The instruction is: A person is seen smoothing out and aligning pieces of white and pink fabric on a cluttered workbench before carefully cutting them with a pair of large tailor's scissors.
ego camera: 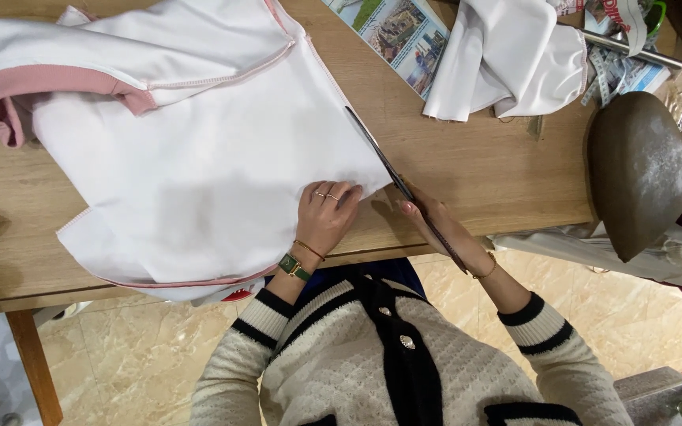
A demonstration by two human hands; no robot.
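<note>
Left hand (327,214) nearest, flat with fingers spread narrow, pressing the near edge of the white garment (199,173); right hand (436,225) just at its 3 o'clock, closed around dark scissors (392,177); blades run toward 11 o'clock along the garment's right edge; garment spreads from 9 to 12 o'clock of both hands on the wooden table (483,166).

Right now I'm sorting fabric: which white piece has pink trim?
The large white garment under the left hand; the crumpled white cloth farther along the table is plain.

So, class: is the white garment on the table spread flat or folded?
Folded: the white garment has its top layer and pink-cuffed sleeve doubled over the layer beneath.
</note>
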